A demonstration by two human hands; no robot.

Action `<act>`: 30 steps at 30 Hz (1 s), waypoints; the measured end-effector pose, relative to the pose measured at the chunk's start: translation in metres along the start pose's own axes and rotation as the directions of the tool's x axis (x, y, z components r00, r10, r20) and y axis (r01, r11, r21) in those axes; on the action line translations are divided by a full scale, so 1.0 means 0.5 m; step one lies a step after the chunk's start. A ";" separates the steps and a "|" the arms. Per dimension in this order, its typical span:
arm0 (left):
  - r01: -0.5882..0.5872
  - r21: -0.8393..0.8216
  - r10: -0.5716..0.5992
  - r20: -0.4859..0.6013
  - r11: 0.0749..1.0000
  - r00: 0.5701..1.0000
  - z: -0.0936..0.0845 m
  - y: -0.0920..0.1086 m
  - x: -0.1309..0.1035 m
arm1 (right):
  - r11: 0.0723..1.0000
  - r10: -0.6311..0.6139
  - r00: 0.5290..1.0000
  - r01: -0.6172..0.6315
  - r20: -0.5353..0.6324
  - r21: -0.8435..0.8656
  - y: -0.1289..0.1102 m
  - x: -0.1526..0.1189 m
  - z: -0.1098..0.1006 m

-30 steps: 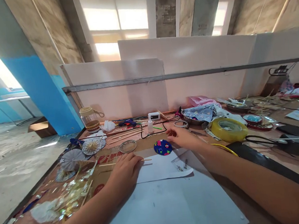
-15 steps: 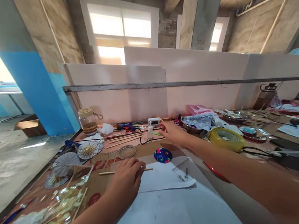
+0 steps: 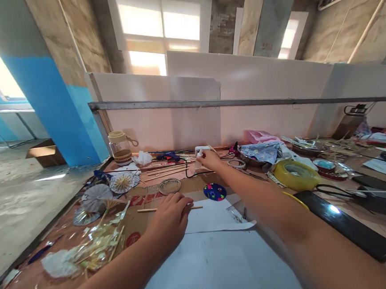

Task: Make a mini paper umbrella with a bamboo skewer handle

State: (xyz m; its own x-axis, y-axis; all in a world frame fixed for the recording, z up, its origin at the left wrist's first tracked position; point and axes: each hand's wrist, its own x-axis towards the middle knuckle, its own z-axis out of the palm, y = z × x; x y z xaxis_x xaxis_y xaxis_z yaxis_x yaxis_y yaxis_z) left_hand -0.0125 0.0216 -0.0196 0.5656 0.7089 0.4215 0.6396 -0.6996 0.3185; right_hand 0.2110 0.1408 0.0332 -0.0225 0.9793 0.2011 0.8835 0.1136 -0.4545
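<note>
My left hand (image 3: 170, 217) rests on the cardboard and paper with its fingers closed over a thin wooden stick (image 3: 198, 207), whose two ends stick out on either side. Reaching far forward, my right hand (image 3: 210, 160) has its fingers closed at the top of a small white squeeze bottle (image 3: 198, 165); the fingers partly cover it. A round blue patterned disc (image 3: 214, 191) lies between the hands, at the top edge of the white paper (image 3: 209, 268). Behind my left hand is a clear round dish (image 3: 169, 186).
Small paper parasols (image 3: 125, 181) and crumpled clear wrapping (image 3: 103, 249) lie at left. A hot glue gun (image 3: 167, 157) and a lidded jar (image 3: 120, 150) stand at the back. To the right are a yellow tape roll (image 3: 295, 175) and a black phone-like slab (image 3: 349, 225).
My right hand has moved slightly left and down onto the white bottle, which stood apart from it before. The left hand stays on the stick. The view has shifted a little.
</note>
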 end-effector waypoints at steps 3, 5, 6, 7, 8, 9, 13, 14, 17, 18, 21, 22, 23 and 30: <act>0.069 -0.015 -0.070 -0.105 0.998 0.992 -0.001 -0.004 -0.001 | 0.977 -0.065 0.991 0.039 0.119 0.211 -0.024 -0.041 -0.019; 0.119 -0.065 -0.129 -0.182 0.991 0.975 -0.008 -0.002 0.000 | 0.936 -0.156 0.969 0.084 0.189 0.341 -0.048 -0.088 -0.022; 0.139 -0.101 -0.157 -0.196 0.985 0.968 -0.012 0.000 0.000 | 0.913 -0.201 0.954 0.101 0.221 0.394 -0.060 -0.116 -0.020; 0.160 -0.135 -0.184 -0.188 0.978 0.965 -0.017 0.004 0.001 | 0.891 -0.247 0.935 0.116 0.254 0.440 -0.072 -0.143 -0.017; 0.181 -0.160 -0.207 -0.163 0.970 0.965 -0.021 0.008 0.001 | 0.867 -0.293 0.915 0.131 0.278 0.480 -0.082 -0.168 -0.013; 0.201 -0.170 -0.224 -0.130 0.965 0.966 -0.024 0.012 0.001 | 0.834 -0.346 0.893 0.152 0.289 0.530 -0.089 -0.190 -0.011; 0.188 -0.146 -0.204 -0.109 0.971 0.973 -0.028 0.023 -0.003 | 0.801 -0.364 0.923 0.243 0.123 0.546 -0.090 -0.231 -0.032; 0.168 -0.142 -0.186 -0.117 0.975 0.976 -0.027 0.024 -0.005 | 0.834 -0.353 0.933 0.278 0.074 0.477 -0.086 -0.233 -0.045; 0.127 -0.136 -0.143 -0.114 0.983 0.983 -0.023 0.024 -0.009 | 0.889 -0.415 0.909 0.398 0.029 0.225 -0.074 -0.232 -0.086; 0.122 -0.133 -0.137 -0.110 0.984 0.984 -0.022 0.024 -0.011 | 0.886 -0.443 0.896 0.430 0.042 0.176 -0.073 -0.233 -0.096; 0.135 -0.115 -0.146 -0.092 0.984 0.985 -0.024 0.026 -0.012 | 0.863 -0.494 0.866 0.477 0.075 0.165 -0.076 -0.240 -0.104; 0.153 -0.112 -0.162 -0.076 0.982 0.984 -0.026 0.027 -0.012 | 0.858 -0.503 0.861 0.486 0.077 0.170 -0.078 -0.243 -0.101; 0.173 -0.113 -0.180 -0.055 0.979 0.982 -0.029 0.028 -0.011 | 0.850 -0.515 0.854 0.499 0.072 0.168 -0.080 -0.245 -0.097; 0.214 -0.375 -0.199 0.078 0.902 0.977 -0.043 0.037 0.002 | 0.729 -0.662 0.749 0.653 -0.034 0.205 -0.056 -0.226 -0.113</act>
State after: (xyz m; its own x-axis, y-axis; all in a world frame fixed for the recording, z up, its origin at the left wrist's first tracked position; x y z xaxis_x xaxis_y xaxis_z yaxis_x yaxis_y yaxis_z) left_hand -0.0113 0.0071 0.0051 0.4662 0.8386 0.2818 0.5028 -0.5132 0.6955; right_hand 0.2152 0.0174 0.0720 -0.5859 0.6525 0.4805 0.5333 0.7570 -0.3776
